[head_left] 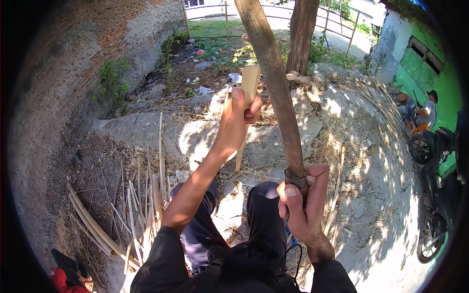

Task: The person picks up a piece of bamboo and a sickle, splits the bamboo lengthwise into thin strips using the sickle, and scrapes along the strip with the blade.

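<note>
In my left hand (238,113) is a split piece of pale bamboo (250,82), its broad end up and a narrow length hanging below the fist. My left thumb lies along its side. My right hand (307,205) is wrapped round the dark handle of a machete (279,88). The long, brownish blade points up and away, passing just right of the bamboo in this view; whether the two touch I cannot tell. Both hands are raised in front of my bent knees.
Cut bamboo strips (132,215) lie at my left, near a brick wall (97,44). Beyond my hands are a low concrete ledge (141,134) and a tree trunk (302,39). At the right are a seated person (426,113), a motorbike (432,190) and a pile of long strips (376,100).
</note>
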The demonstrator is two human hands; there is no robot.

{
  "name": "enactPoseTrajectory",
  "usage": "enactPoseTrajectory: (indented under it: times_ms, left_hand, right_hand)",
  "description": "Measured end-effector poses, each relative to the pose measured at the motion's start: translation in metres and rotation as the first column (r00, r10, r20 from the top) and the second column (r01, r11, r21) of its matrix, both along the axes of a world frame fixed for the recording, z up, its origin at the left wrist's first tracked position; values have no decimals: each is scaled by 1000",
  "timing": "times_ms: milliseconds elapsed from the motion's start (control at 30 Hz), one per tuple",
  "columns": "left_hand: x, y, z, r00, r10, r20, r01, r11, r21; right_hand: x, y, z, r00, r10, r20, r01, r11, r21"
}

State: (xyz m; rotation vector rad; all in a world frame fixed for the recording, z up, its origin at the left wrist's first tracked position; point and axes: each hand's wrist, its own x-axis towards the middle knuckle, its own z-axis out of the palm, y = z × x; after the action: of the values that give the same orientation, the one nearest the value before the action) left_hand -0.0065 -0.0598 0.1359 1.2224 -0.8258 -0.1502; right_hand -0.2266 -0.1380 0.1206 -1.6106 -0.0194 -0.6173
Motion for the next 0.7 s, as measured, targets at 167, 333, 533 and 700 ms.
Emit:
enactPoseTrajectory:
  times_ms: [167, 333, 533, 700]
  left_hand:
    - [0, -2, 0, 1000, -7, 30, 7, 1000, -8]
    - [-3, -4, 2, 998, 11, 63, -9, 1000, -25]
    - [4, -1, -1, 996, 23, 86, -29, 997, 73]
    - [5, 1, -2, 997, 22, 74, -28, 997, 78]
  right_hand:
    - [2, 0, 0, 1000, -4, 3, 4, 1000, -25]
    - [5, 2, -1, 999, -30, -22, 29, 998, -48]
    - [3, 2, 2, 998, -26, -52, 23, 998, -54]
    - [5, 4, 2, 999, -31, -32, 30, 998, -49]
